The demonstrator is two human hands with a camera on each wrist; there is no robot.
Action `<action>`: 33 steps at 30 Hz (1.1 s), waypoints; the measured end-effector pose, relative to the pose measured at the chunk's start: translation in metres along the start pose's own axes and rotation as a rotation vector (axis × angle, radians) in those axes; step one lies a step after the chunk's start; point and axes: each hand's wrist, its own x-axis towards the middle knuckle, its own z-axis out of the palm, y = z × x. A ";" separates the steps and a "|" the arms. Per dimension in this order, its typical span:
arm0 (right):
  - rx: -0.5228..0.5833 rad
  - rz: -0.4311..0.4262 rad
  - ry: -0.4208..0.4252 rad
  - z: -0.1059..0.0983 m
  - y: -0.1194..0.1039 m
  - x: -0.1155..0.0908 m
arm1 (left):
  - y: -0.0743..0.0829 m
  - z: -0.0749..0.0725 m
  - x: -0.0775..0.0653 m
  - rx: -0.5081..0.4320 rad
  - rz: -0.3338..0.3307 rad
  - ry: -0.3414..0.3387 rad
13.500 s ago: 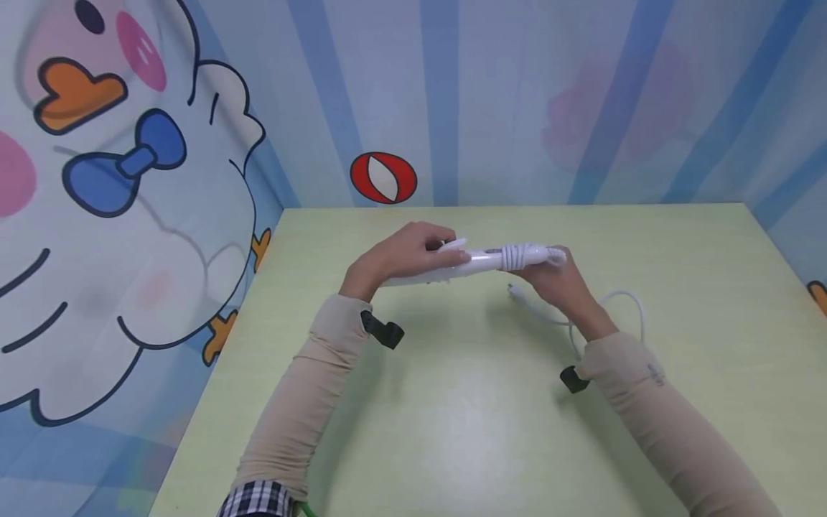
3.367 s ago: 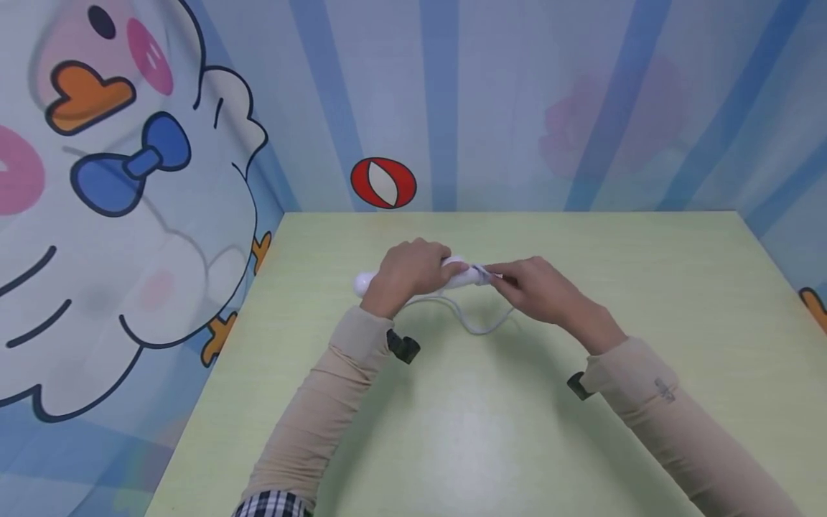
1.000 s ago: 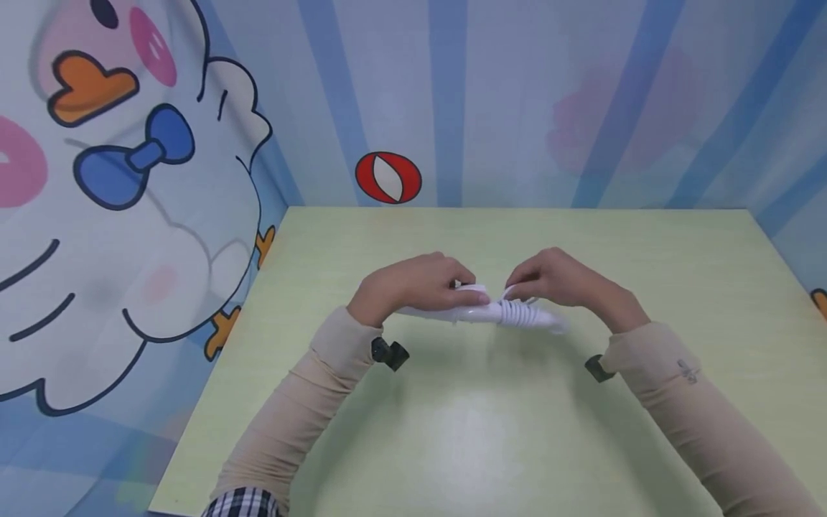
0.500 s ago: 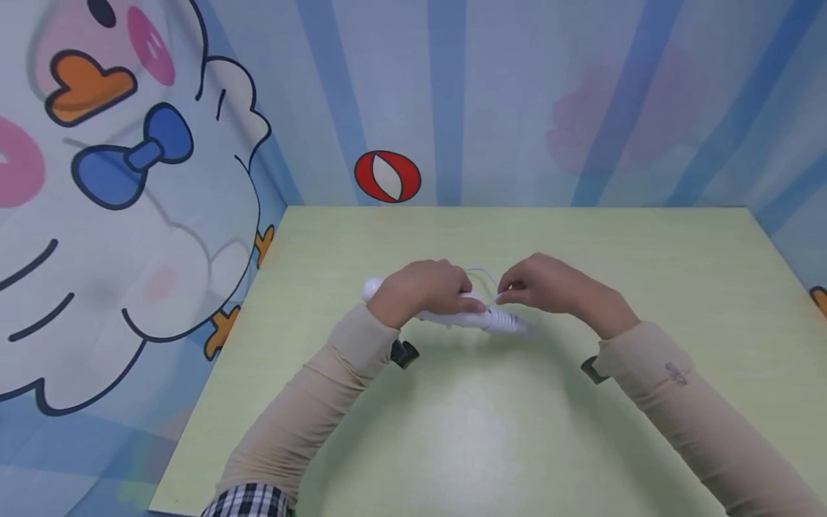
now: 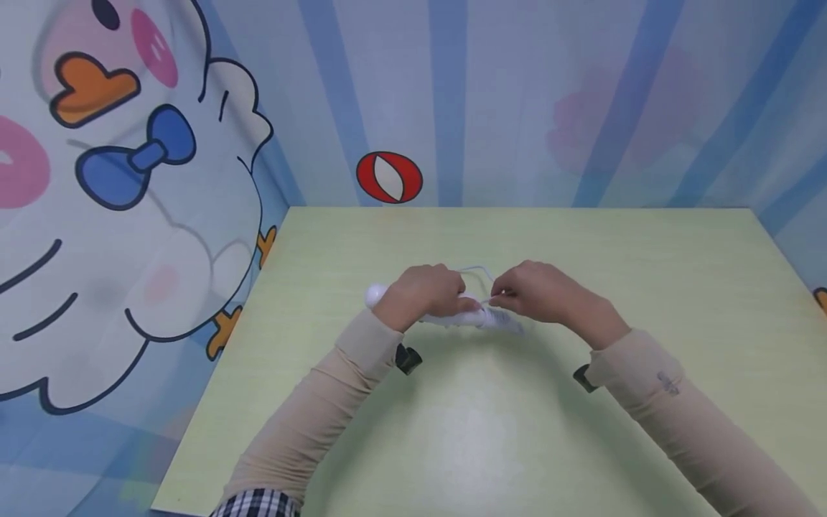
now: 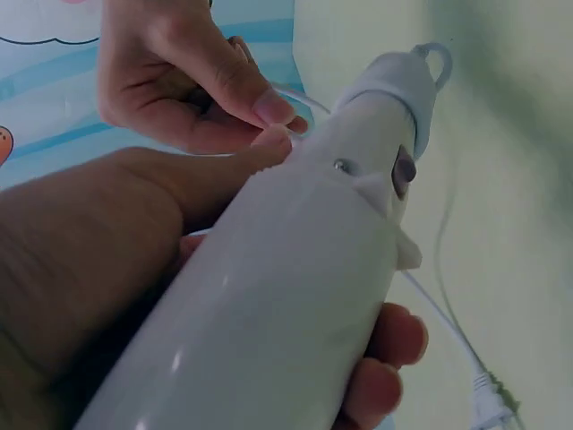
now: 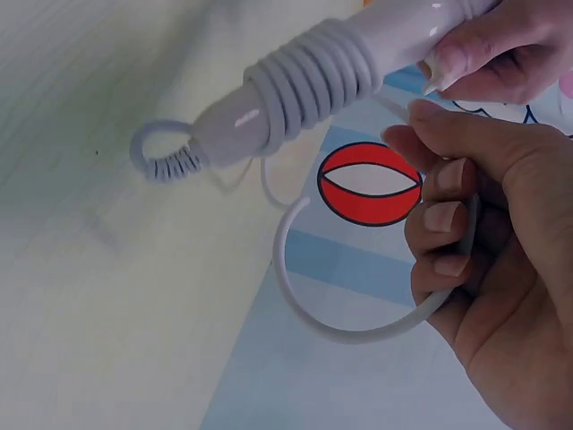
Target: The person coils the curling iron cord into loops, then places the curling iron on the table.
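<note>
- Head view, far left: big white cartoon bird with a blue bow tie [image 5: 116,266] on the wall, well apart from the hands.
- Next over, the left hand [image 5: 420,293] has its grip wrapped round a glossy white plastic wand-shaped appliance [image 6: 260,305], up over the pale yellow-green tabletop [image 5: 549,459]. Its long axis goes roughly left to right, right end angled a bit toward the person.
- A thin white cord [image 7: 313,82] circles that right end in snug rings. The right hand [image 5: 543,291] is the nearer one to them.
- Right hand's pinching the cord just beside the appliance, far side; slack curves through its curled fingers.
- Tight spot imo: left thumb's right by those fingertips.
- Left wrist view, lower right: small white plug [image 6: 488,405]. Can't tell if it's resting on anything.
</note>
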 end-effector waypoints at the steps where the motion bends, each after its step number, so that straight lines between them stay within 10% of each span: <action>1: -0.002 0.004 0.004 0.000 -0.001 -0.001 | 0.000 0.001 0.001 0.004 -0.012 0.010; 15: 0.071 0.092 0.083 0.006 -0.005 -0.006 | -0.017 0.005 0.008 -0.086 -0.197 0.191; 33: 0.433 0.127 0.281 0.043 0.002 -0.013 | -0.031 0.011 0.014 -0.340 -0.188 0.367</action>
